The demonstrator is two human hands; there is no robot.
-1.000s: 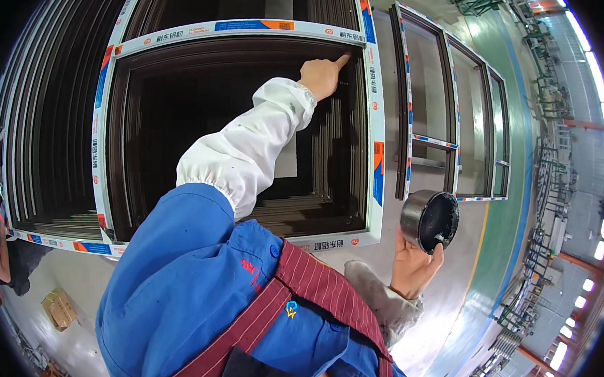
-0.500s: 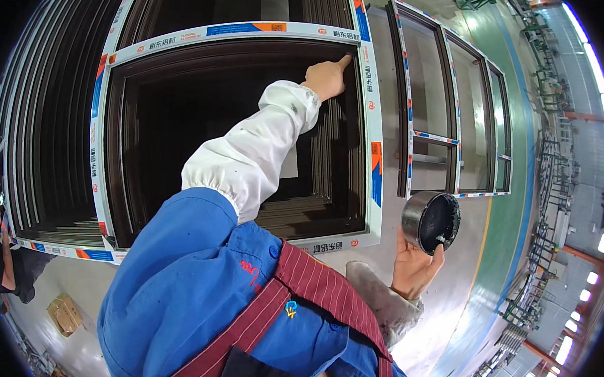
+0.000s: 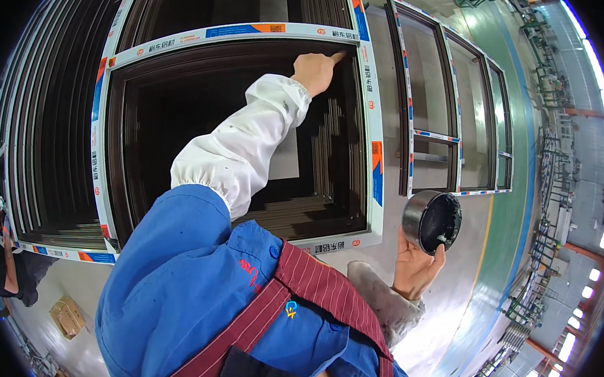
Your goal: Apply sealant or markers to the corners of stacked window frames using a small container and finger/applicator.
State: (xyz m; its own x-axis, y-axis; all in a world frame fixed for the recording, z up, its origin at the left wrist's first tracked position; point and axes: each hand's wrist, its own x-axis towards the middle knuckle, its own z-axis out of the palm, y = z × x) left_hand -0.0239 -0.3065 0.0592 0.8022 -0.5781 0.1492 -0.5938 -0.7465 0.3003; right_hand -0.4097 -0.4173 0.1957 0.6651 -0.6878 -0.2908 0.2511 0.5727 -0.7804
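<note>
My left hand, in a white sleeve cover, reaches to the upper right inner corner of a dark brown metal window frame. Its index finger is stretched out toward the corner while the other fingers curl in; I see nothing held. Whether the fingertip touches the frame, I cannot tell. Printed protective film in white, blue and orange covers the frame's face. Lower right, my right hand grips a round, dark metal cup from below, its mouth tilted toward the right. A pale smear shows inside the cup near its lower rim.
More brown frames stand stacked at the left. A separate multi-pane frame stands to the right, beside a green floor strip. At the far left edge is another person's arm, with a cardboard box on the floor nearby.
My left hand has shifted a little left, its fingertip drawing away from the frame's right side along the top corner. My right hand and the cup have hardly moved.
</note>
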